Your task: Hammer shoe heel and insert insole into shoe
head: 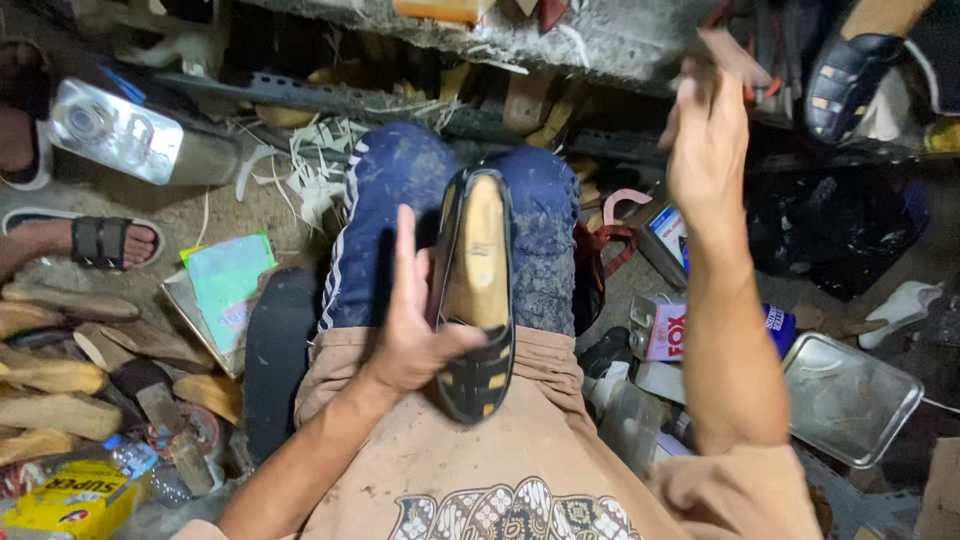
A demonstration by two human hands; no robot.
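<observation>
A black shoe [476, 300] on a pale wooden last is held on the lap, between the knees, its long axis running straight away from the body, woven toe nearest the waist. It is gripped from its left side by the left hand [410, 320], thumb laid across the woven upper, fingers stretched along the shoe's edge. The right hand [706, 140] is raised well apart, up toward the concrete shelf [560, 40] edge, and blurred; something thin and brownish seems pinched at its fingertips, but what it is cannot be told. The left hand is therefore by far the nearer to the shoe. The upper looks like matte leather strips in a lattice; the last is smooth and tan. Wooden lasts [50, 375] are heaped at the floor's left edge; a metal tray [850, 400] lies at the right.
</observation>
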